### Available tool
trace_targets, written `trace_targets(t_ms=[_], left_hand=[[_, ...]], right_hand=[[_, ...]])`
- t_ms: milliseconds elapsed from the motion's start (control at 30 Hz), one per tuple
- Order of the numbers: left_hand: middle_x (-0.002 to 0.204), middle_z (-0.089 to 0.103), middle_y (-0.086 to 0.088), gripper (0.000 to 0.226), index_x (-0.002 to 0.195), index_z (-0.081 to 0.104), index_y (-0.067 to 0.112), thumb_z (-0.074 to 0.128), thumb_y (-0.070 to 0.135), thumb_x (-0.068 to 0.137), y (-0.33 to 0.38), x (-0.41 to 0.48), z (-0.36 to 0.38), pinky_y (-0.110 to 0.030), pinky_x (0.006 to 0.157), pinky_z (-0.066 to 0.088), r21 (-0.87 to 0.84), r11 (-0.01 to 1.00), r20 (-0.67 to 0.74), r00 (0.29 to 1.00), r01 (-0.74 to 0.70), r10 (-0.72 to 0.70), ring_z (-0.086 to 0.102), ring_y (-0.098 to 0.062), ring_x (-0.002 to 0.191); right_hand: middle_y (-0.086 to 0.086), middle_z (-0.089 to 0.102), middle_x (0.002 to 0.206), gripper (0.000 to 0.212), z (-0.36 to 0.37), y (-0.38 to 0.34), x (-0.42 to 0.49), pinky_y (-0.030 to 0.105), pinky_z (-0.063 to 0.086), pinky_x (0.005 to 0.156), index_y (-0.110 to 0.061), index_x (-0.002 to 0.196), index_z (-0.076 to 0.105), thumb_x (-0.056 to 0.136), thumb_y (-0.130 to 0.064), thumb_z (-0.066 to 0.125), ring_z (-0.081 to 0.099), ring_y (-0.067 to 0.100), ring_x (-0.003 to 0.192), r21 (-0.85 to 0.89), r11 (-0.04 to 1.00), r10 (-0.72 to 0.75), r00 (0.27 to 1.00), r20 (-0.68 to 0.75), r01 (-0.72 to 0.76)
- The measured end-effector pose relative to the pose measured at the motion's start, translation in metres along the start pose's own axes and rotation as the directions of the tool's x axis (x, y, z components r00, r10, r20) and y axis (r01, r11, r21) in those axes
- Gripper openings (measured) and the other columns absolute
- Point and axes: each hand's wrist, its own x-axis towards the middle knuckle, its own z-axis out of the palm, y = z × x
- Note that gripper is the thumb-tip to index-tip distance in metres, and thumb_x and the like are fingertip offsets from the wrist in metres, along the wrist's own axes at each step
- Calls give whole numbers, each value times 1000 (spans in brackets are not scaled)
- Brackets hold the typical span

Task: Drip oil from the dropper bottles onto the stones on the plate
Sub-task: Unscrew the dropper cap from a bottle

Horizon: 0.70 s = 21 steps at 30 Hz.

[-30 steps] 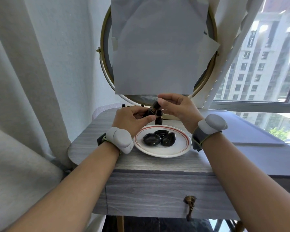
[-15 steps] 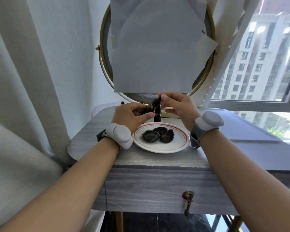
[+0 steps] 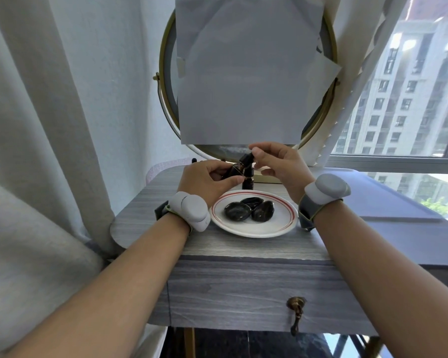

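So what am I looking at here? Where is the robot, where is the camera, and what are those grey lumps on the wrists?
There is no robot here: these are a person's two bare hands, filmed by a single wide-angle camera worn on the head, looking forward and down. That is why the arms run in from the bottom edge. The grey lumps are bands strapped to each wrist; the picture does not show what they do. On the grey wooden table sits a white plate with a red ring, holding three dark shiny stones. The left hand grips a small dark dropper bottle, tilted, and the right hand pinches its cap. A second bottle stands upright just behind the plate. Further back is a round mirror covered with paper.
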Motion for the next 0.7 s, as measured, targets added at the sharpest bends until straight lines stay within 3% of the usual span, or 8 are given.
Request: trace_targets(t_ms=[133, 367, 533, 700], left_hand=[[73, 59, 28, 31, 100, 72, 20, 79, 28, 72, -1, -1, 0, 5, 61, 39, 2, 1000, 6, 1000, 2, -2, 56, 23, 68], [71, 58, 30, 30, 100, 73, 20, 79, 27, 72, -1, 1, 1, 5, 61, 39, 0, 1000, 8, 1000, 13, -13, 56, 23, 66], [72, 59, 30, 29, 99, 72, 25, 79, 30, 71, -2, 1, 2, 4, 61, 40, 18, 1000, 9, 1000, 6, -6, 56, 22, 67], [70, 58, 33, 30, 99, 73, 26, 79, 31, 70, -2, 1, 2, 4, 61, 40, 27, 999, 6, 1000, 21, -22, 56, 22, 69]], right_hand=[[-4, 68, 81, 16, 3, 1, -1, 22, 51, 71, -16, 89, 64, 89, -31, 63, 62, 6, 72, -43, 999, -21, 999, -35, 20], [4, 69, 95, 17, 0, 0, -1, 23, 50, 75, -14, 108, 67, 93, -13, 59, 60, 8, 77, -31, 999, -45, 999, -21, 44], [-1, 68, 87, 22, 2, 0, -1, 24, 51, 73, -12, 102, 66, 90, -30, 64, 61, 8, 75, -73, 997, -27, 998, -49, 24], [4, 69, 85, 19, 2, 1, -2, 22, 52, 70, -11, 96, 68, 89, -28, 65, 61, 7, 72, -116, 991, -81, 993, -81, 71]])
